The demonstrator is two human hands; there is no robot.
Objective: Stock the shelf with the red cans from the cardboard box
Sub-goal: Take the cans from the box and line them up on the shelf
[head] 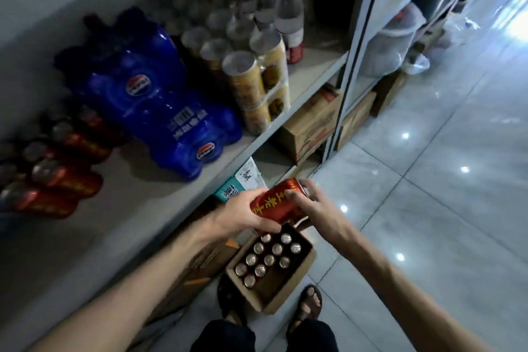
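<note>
Glossy pale floor tiles (428, 186) are spread to the right of an open cardboard box (288, 301), which is set on the floor just ahead of two sandalled feet (309, 306). Inside the box, boxed cans (268, 260) are stood upright in rows, their tops turned up.

Directly above the box's far end, one red can (281, 204) with yellow characters is held in the air by both hands. It is tilted so that its top points up and away from the box. The left hand (243, 216) is brought in from the left on an outstretched bare forearm. Its fingers and thumb are curled round the can's lower end, so the can is gripped firmly. The right hand (314, 207) is reached in from the right on a bare forearm. Its thumb is pressed across the can's upper side and its fingers are wrapped round the top rim.

Left of the box and higher, a grey shelf (137, 208) is seen running away into the room. On it, far to the box's left, stocked red cans (60, 177) are gathered in a cluster. Beyond the box, further along the same board, a blue shrink-wrapped pack (160, 111), a wrapped pack of yellow cans (257, 88) and clear bottles with red caps (288, 11) are lined up. Under that board, beyond the box, brown cartons (311, 128) are stored at floor level.
</note>
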